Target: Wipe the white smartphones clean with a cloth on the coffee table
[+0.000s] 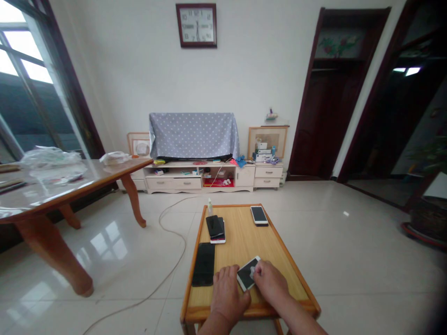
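With left hand (pixel 226 293), gripping white phone (pixel 245 275) toward tabletop's (pixel 240 239) near edge; with right hand (pixel 271 281), pinching pale wad (pixel 252 272); likely slick, fragile: hold rims.

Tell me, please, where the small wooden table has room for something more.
Bare wooden tabletop lies between the stacked black phones and the far white phone, down to the right hand. The left is crowded by that stack and a flat black device; the near middle, by the left hand and near white phone.
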Available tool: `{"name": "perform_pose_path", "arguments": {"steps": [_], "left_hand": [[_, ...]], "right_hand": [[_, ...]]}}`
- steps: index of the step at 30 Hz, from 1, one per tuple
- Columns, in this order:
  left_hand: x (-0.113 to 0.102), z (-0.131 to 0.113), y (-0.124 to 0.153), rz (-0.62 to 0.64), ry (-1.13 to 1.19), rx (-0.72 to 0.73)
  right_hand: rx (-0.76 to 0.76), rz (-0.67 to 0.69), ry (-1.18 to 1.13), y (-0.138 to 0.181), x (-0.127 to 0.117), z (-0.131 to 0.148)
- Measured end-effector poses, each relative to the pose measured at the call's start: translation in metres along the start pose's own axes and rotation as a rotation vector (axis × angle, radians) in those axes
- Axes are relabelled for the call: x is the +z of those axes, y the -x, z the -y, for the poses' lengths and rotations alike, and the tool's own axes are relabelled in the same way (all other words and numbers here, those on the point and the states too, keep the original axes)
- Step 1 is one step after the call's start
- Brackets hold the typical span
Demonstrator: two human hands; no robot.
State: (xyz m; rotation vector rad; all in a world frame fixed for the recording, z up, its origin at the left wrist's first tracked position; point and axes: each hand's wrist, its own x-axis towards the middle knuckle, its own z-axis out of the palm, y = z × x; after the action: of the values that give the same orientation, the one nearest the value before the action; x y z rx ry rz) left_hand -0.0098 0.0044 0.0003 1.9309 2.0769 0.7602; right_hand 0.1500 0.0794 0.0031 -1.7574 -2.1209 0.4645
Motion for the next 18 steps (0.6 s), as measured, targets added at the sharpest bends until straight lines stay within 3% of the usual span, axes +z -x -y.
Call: {"name": "perform_pose_path", "arguments": {"steps": [4,11,18], "left_hand": [[-0.002,-0.001,0.001,0.005,-0.004,-0.013],[-0.005,0.000,0.002,0.043,-0.025,-0.032],[-0.009,0.001,0.001,0.101,-0.005,-0.073]], "right_hand": [[-0.112,0.049,-0.021,0.010,0.016,0.013],[0.072,-0.036,0.034,-0.020,-0.005,-0.011],[-0.128,0.100,-0.046,0.004,0.026,0.022]]}}
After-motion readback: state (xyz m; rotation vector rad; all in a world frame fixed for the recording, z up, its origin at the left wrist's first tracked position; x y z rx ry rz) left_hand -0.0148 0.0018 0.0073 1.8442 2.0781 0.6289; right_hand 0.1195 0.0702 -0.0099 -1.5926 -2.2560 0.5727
